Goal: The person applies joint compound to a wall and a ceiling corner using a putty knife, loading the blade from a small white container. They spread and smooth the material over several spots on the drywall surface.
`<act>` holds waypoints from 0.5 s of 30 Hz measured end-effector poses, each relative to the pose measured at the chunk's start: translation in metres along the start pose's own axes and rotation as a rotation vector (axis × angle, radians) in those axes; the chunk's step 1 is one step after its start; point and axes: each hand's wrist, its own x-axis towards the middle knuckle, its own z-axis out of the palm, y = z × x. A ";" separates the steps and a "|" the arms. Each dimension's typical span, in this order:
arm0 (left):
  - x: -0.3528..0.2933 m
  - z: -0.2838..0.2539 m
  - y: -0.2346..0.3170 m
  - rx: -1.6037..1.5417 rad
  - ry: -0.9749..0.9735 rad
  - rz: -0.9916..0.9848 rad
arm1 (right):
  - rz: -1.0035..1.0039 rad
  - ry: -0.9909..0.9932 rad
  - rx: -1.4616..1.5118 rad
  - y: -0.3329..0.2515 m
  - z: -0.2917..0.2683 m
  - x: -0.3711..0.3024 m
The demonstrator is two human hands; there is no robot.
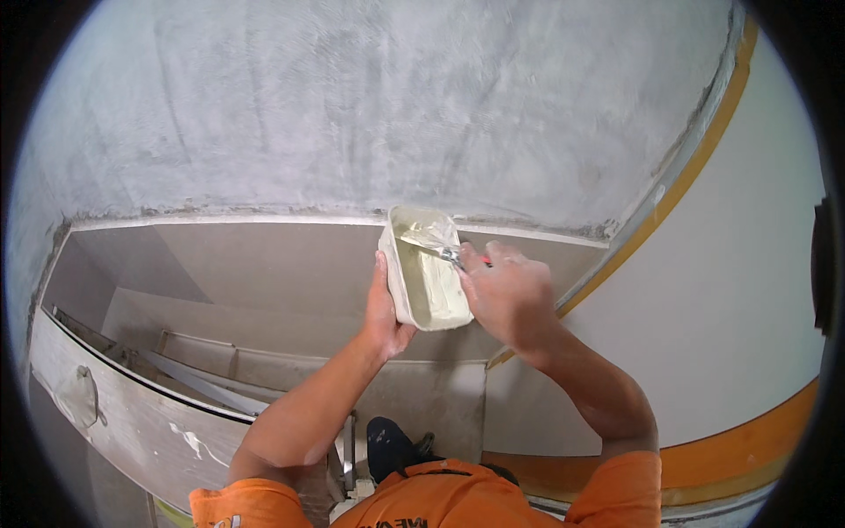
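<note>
My left hand (pixel 385 310) holds a whitish plastic trough (pixel 400 282) from below, its open side toward me. Pale putty (pixel 443 295) lies in its bottom. My right hand (pixel 509 295) grips a putty knife (pixel 437 249) whose metal blade reaches into the upper end of the trough. Both hands are raised in front of a rough grey plastered wall (pixel 378 106). Orange sleeves cover my upper arms at the lower edge.
Below the wall run beige tiled stair steps (pixel 264 282). A white wall with an orange stripe (pixel 695 150) curves along the right. A pale board with putty smears (pixel 132 414) and a metal rail (pixel 202 387) lie lower left. My dark shoe (pixel 387 444) stands on a ladder step.
</note>
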 end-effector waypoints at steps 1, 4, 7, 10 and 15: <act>-0.001 0.001 0.003 0.033 0.029 0.006 | 0.007 -0.004 0.007 -0.004 0.006 -0.002; 0.002 -0.009 0.005 0.010 0.047 -0.002 | -0.057 -0.166 0.025 -0.012 0.014 -0.005; 0.001 -0.008 0.005 -0.052 0.045 -0.012 | -0.087 -0.235 0.124 -0.003 0.002 -0.008; 0.001 -0.006 0.007 -0.042 0.013 0.012 | -0.145 -0.255 0.228 0.011 -0.026 -0.003; 0.004 -0.006 0.008 -0.011 -0.092 -0.018 | -0.124 -0.163 0.130 0.029 -0.027 0.028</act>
